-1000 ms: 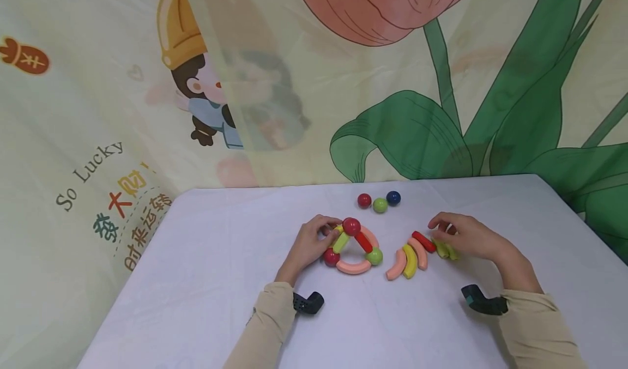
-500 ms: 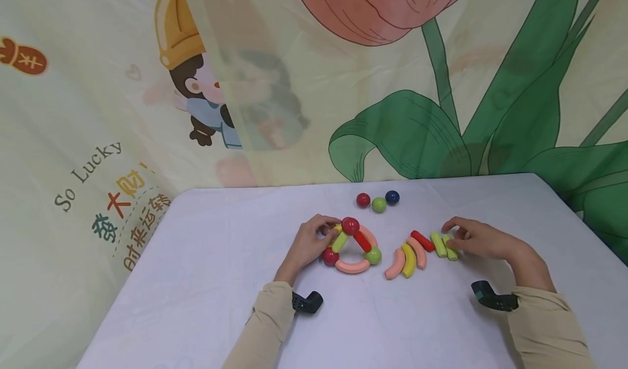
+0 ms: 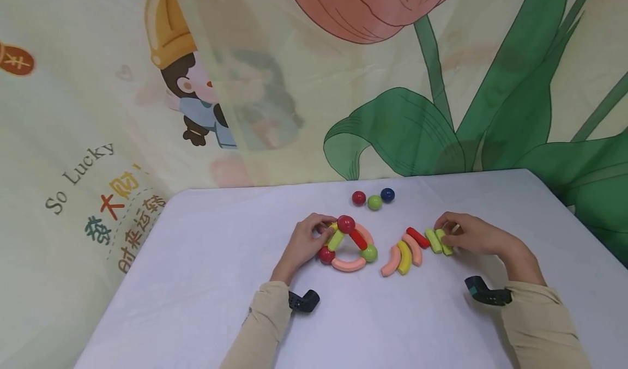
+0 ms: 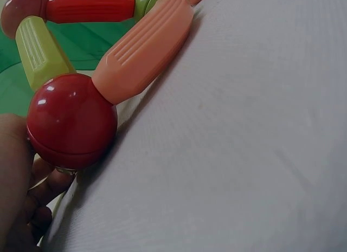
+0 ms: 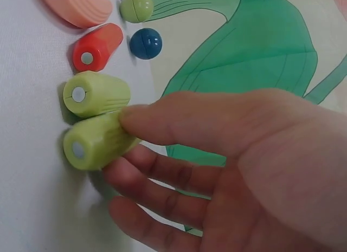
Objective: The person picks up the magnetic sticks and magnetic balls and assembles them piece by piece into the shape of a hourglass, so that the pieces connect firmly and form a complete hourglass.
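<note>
In the head view my left hand (image 3: 304, 241) grips the left side of a ring built from magnetic rods and balls. At its top sits a red ball (image 3: 346, 224), with a green ball (image 3: 369, 253) at lower right and a curved pink rod (image 3: 349, 265) along the front. The left wrist view shows my thumb beside the lower red ball (image 4: 73, 122), my other fingers curled behind it. My right hand (image 3: 476, 235) pinches a short light-green magnetic rod (image 5: 95, 143) between thumb and fingers, low over the table. A second light-green rod (image 5: 103, 92) lies against it.
Left of the green rods lie a red rod (image 3: 417, 236), curved pink rods (image 3: 391, 262) and a yellow curved rod (image 3: 404, 257). Loose red (image 3: 358, 198), green (image 3: 375, 203) and blue (image 3: 387, 195) balls sit near the table's back edge, before the printed curtain.
My right hand moves right off the two green rods, then comes back and closes on the outer one. My left hand keeps its grip on the ring. The head view shifts slightly.
</note>
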### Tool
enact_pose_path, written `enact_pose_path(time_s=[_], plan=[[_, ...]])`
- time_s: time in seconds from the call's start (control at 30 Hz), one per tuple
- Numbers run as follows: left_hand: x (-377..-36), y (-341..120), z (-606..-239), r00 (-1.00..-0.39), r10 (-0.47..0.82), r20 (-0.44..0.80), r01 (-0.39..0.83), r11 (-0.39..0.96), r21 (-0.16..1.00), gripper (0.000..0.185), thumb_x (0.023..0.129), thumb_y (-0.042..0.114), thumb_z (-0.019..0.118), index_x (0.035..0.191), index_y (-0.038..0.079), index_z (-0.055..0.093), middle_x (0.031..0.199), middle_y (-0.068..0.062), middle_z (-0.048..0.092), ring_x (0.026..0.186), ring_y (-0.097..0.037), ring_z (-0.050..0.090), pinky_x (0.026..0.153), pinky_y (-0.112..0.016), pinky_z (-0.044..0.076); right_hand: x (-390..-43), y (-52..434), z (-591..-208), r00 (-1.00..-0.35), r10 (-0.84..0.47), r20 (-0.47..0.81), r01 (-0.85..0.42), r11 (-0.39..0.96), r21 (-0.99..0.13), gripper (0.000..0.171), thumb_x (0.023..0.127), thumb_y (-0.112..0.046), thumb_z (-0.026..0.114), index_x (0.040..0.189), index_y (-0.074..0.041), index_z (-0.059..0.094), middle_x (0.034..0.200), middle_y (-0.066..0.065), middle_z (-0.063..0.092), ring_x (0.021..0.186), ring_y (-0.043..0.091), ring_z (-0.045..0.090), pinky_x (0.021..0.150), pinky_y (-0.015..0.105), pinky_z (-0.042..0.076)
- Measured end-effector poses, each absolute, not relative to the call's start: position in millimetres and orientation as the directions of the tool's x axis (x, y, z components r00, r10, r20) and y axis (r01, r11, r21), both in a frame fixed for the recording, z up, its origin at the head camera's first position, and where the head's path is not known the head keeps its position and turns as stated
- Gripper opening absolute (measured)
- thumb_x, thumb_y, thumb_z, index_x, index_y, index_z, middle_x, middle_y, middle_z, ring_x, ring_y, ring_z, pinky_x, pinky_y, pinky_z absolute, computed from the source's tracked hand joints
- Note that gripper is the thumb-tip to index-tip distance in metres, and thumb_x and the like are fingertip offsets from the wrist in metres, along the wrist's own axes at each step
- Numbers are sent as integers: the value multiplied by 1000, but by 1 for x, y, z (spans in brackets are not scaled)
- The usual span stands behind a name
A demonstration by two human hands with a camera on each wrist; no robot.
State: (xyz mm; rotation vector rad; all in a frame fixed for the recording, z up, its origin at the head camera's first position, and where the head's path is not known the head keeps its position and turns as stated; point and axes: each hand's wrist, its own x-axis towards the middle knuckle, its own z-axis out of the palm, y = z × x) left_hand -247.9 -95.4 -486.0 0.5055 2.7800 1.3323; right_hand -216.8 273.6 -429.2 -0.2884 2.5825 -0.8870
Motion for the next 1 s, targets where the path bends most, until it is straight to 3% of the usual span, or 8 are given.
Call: enact_pose_path(time_s=[0.63, 1.0], plan=[[-249, -96, -484, -954, 270, 127, 267, 582, 768, 28, 89, 21, 65, 116, 23, 64, 101, 5, 62, 90, -11, 54, 78, -27, 47, -221, 269, -420, -958, -250, -144, -107, 771, -628, 27, 89, -10, 55, 116, -3, 53, 105, 15, 55, 91, 25, 54, 69, 30, 49], [-247, -95, -485, -955, 275, 112, 260, 588, 766, 26, 90, 22, 64, 116, 23, 64, 100, 5, 62, 88, -12, 53, 75, -24, 47, -219, 266, -419, -977, -214, 5, -171, 763, -624, 30, 92, -10, 52, 120, 0, 54, 112, 16, 55, 100, 32, 54, 79, 39, 51]])
